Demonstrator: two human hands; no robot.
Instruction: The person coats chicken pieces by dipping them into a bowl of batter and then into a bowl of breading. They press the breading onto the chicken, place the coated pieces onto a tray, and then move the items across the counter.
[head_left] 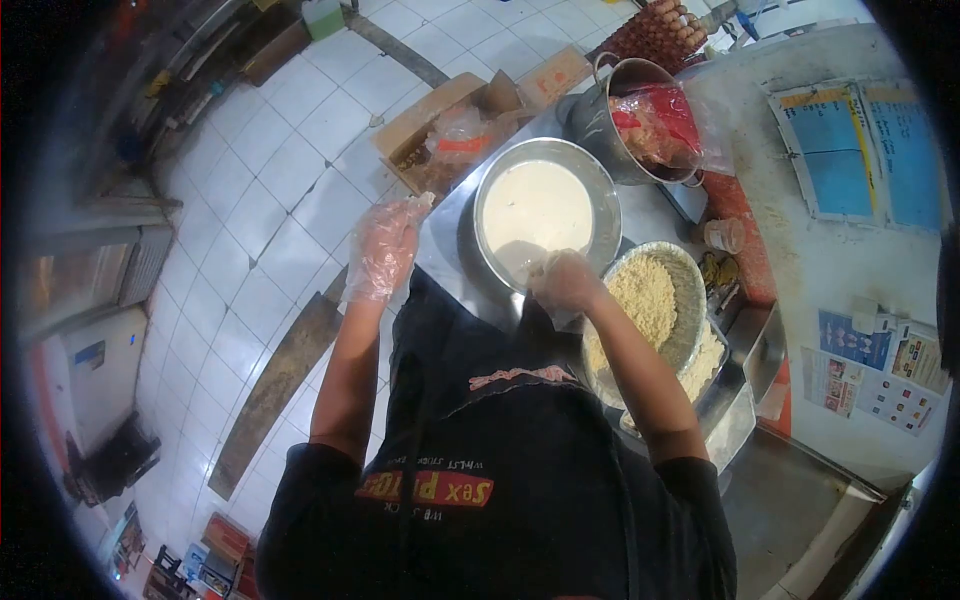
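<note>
Nearest my lens is a black shirt (560,480); on its chest panel I read "Sex P", with the following letters distorted and the small lines around it too unclear to make out. Beyond it, I see both hands in clear plastic gloves. The left hand (385,245) is raised just beside the counter (445,235), fingers loosely gathered; I cannot tell whether they grip anything. The right hand (565,283) is at the near rim of a steel bowl (607,200), fingers bent down; their tips are hidden from me, so I cannot tell what they hold. White liquid (535,205) lies in that bowl. To the right sits a basin (691,310) of crumbly pale yellow mix.

Farther along, a big pot (592,125) holds a red-marked plastic bag (665,115), its print illegible. A cardboard box (425,115) has orange print on one flap, too small to read. On the right wall, handwritten blue sheets (840,165) and printed posters (895,370) defeat me too.
</note>
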